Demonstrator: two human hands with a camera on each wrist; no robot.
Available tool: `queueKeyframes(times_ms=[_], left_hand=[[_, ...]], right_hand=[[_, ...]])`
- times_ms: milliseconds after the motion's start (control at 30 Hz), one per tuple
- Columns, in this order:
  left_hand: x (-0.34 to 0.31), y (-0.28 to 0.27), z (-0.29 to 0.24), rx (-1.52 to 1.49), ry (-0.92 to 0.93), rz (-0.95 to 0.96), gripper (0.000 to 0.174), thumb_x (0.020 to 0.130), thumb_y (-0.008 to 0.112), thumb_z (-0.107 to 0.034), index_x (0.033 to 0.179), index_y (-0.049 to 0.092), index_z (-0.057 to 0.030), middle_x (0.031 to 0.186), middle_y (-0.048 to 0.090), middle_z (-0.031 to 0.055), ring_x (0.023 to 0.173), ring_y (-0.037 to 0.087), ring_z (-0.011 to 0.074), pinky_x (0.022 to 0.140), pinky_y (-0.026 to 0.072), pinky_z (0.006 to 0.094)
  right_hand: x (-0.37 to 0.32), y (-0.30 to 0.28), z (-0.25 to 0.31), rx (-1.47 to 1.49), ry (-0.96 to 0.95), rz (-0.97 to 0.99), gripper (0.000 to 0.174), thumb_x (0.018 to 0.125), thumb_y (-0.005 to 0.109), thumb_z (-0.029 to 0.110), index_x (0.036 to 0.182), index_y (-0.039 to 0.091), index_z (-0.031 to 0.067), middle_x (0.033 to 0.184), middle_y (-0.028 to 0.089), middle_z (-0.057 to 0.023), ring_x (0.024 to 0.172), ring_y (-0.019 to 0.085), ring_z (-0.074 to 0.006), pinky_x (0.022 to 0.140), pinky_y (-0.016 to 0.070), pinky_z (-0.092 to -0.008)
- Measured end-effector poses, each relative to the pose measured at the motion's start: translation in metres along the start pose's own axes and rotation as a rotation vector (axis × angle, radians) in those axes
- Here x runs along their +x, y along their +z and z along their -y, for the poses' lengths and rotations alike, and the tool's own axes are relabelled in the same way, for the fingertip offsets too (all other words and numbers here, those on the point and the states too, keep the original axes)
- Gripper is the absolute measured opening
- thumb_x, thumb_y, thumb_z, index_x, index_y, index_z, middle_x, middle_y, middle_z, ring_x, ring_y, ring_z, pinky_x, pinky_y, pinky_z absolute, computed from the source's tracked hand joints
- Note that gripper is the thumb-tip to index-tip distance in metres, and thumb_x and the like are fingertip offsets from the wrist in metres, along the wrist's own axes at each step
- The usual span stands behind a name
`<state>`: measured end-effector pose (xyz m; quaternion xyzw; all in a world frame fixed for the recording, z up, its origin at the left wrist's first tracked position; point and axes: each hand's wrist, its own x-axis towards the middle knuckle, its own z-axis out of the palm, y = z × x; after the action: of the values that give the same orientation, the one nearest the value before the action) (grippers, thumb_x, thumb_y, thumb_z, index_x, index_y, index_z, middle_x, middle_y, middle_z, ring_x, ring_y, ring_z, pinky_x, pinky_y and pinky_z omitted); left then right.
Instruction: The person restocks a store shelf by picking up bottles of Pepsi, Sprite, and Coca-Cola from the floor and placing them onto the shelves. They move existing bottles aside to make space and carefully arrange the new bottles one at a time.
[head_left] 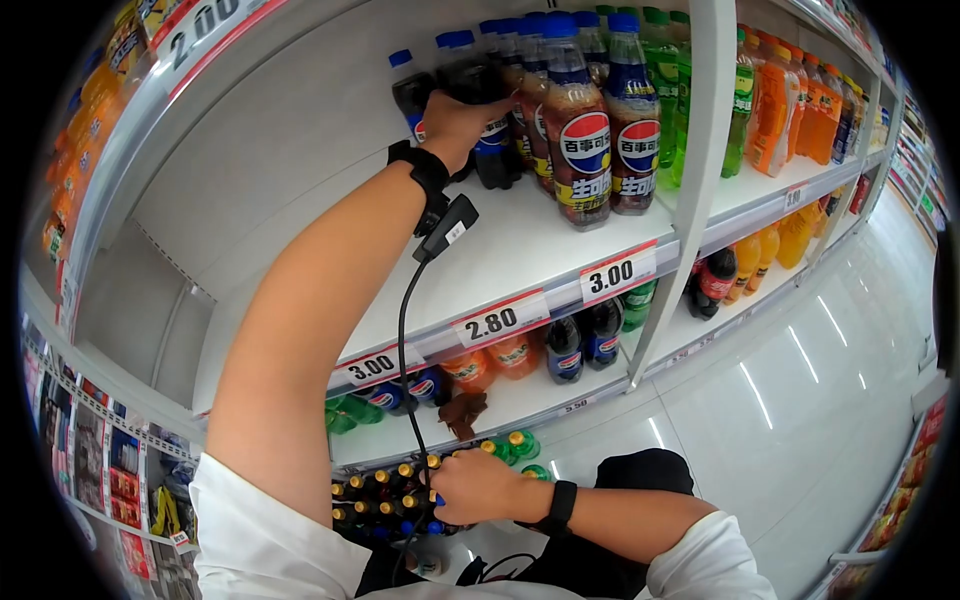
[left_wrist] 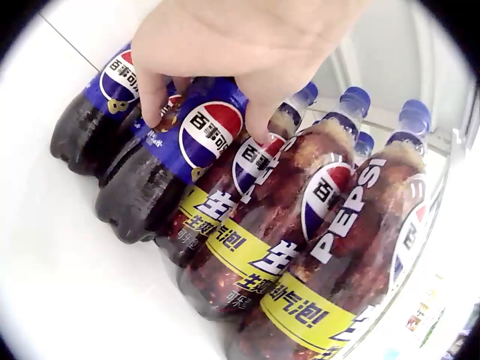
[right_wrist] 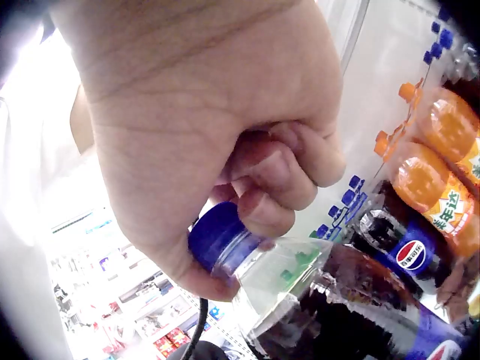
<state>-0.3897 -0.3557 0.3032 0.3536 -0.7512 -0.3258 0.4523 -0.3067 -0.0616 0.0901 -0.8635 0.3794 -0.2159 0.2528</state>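
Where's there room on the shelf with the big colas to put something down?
The shelf is bare between the left hand and the price tags, and left of the arm too. It's crowded right of the hand: colas, then green bottles, stand packed up to the white post.

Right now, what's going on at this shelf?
A person is handling cola bottles at a store shelf. Their left hand grips a blue-labelled Pepsi bottle near its top; it stands on the shelf beside Pepsi bottles with yellow-banded labels. Lower down, their right hand holds another cola bottle by its blue cap.
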Motion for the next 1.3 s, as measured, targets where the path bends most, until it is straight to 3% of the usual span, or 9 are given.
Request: queueKeyframes(times_ms=[133, 333, 467, 667, 733, 867, 1067, 1200, 1300], left_hand=[[-0.030, -0.007, -0.008, 0.021, -0.030, -0.243, 0.062, 0.077, 0.080, -0.030, 0.119, 0.054, 0.0071, 0.110, 0.062, 0.0127, 0.092, 0.061, 0.0177, 0.079, 0.0498, 0.0340], [-0.226, -0.093, -0.055, 0.027, 0.434, 0.362, 0.028, 0.086, 0.066, -0.008, 0.111, 0.056, -0.0024, 0.098, 0.061, 0.0050, 0.091, 0.058, 0.0132, 0.074, 0.0490, 0.0306], [-0.304, -0.144, -0.034, 0.194, 0.418, 0.692, 0.031, 0.082, 0.058, 0.002, 0.112, 0.053, -0.0028, 0.100, 0.058, 0.0104, 0.085, 0.058, 0.0260, 0.071, 0.0474, 0.0342], [-0.375, -0.154, 0.019, 0.151, -0.113, 0.575, 0.063, 0.079, 0.068, -0.009, 0.132, 0.036, 0.0019, 0.124, 0.046, 0.0213, 0.113, 0.052, 0.0316, 0.089, 0.0480, 0.0359], [-0.386, -0.148, 0.031, 0.092, -0.292, 0.659, 0.093, 0.073, 0.083, -0.031, 0.140, 0.028, 0.0032, 0.134, 0.043, 0.0236, 0.121, 0.050, 0.0324, 0.098, 0.0451, 0.0384], [-0.375, -0.143, 0.028, 0.241, -0.182, 0.571, 0.086, 0.071, 0.086, -0.034, 0.134, 0.042, 0.0040, 0.120, 0.058, 0.0199, 0.108, 0.060, 0.0281, 0.093, 0.0484, 0.0349], [-0.340, -0.149, -0.015, -0.138, -0.220, 0.522, 0.062, 0.075, 0.085, -0.020, 0.124, 0.054, 0.0031, 0.108, 0.065, 0.0085, 0.098, 0.062, 0.0132, 0.087, 0.0500, 0.0292], [-0.285, -0.156, -0.062, -0.427, -0.410, 0.405, 0.056, 0.078, 0.082, -0.023, 0.121, 0.057, 0.0008, 0.109, 0.065, 0.0093, 0.096, 0.063, 0.0140, 0.085, 0.0519, 0.0301], [-0.235, -0.151, -0.070, -0.363, -0.194, 0.249, 0.050, 0.081, 0.079, -0.029, 0.116, 0.059, 0.0005, 0.103, 0.066, 0.0094, 0.089, 0.064, 0.0132, 0.079, 0.0528, 0.0279]], right_hand=[[0.003, -0.011, 0.005, 0.076, 0.051, -0.013, 0.033, 0.072, 0.066, 0.026, 0.091, 0.065, -0.0004, 0.068, 0.064, -0.0213, 0.068, 0.065, -0.0392, 0.067, 0.0535, -0.0459], [0.005, -0.026, 0.021, 0.103, 0.151, -0.144, 0.029, 0.068, 0.068, 0.024, 0.087, 0.068, 0.0018, 0.071, 0.066, -0.0205, 0.072, 0.066, -0.0404, 0.070, 0.0543, -0.0478], [0.008, -0.025, 0.020, 0.179, 0.077, -0.423, 0.022, 0.066, 0.070, 0.020, 0.079, 0.065, 0.0021, 0.063, 0.063, -0.0174, 0.062, 0.065, -0.0376, 0.061, 0.0534, -0.0442], [0.010, -0.044, 0.019, 0.551, -0.063, -0.874, 0.024, 0.063, 0.079, 0.008, 0.069, 0.057, 0.0035, 0.053, 0.053, -0.0021, 0.045, 0.048, -0.0088, 0.044, 0.0380, -0.0249], [0.010, -0.042, 0.015, 0.544, -0.064, -0.885, 0.024, 0.065, 0.080, 0.007, 0.069, 0.057, 0.0022, 0.057, 0.056, -0.0008, 0.052, 0.050, -0.0046, 0.047, 0.0385, -0.0230], [0.011, -0.039, 0.017, 0.823, 0.023, -0.872, 0.020, 0.072, 0.078, 0.005, 0.078, 0.059, 0.0009, 0.075, 0.062, -0.0013, 0.066, 0.054, -0.0046, 0.059, 0.0426, -0.0208], [0.012, -0.056, 0.020, 1.326, -0.001, -0.979, 0.023, 0.100, 0.053, 0.022, 0.092, 0.056, 0.0008, 0.059, 0.046, 0.0032, 0.048, 0.040, -0.0028, 0.043, 0.0307, -0.0201], [0.023, -0.046, 0.003, 1.368, 0.046, -1.014, 0.034, 0.104, 0.042, 0.030, 0.090, 0.054, 0.0017, 0.055, 0.036, 0.0022, 0.043, 0.031, -0.0051, 0.040, 0.0251, -0.0224], [0.024, -0.049, 0.003, 1.469, 0.163, -1.037, 0.035, 0.104, 0.041, 0.031, 0.086, 0.052, 0.0020, 0.053, 0.034, 0.0017, 0.043, 0.030, -0.0065, 0.040, 0.0263, -0.0227]])
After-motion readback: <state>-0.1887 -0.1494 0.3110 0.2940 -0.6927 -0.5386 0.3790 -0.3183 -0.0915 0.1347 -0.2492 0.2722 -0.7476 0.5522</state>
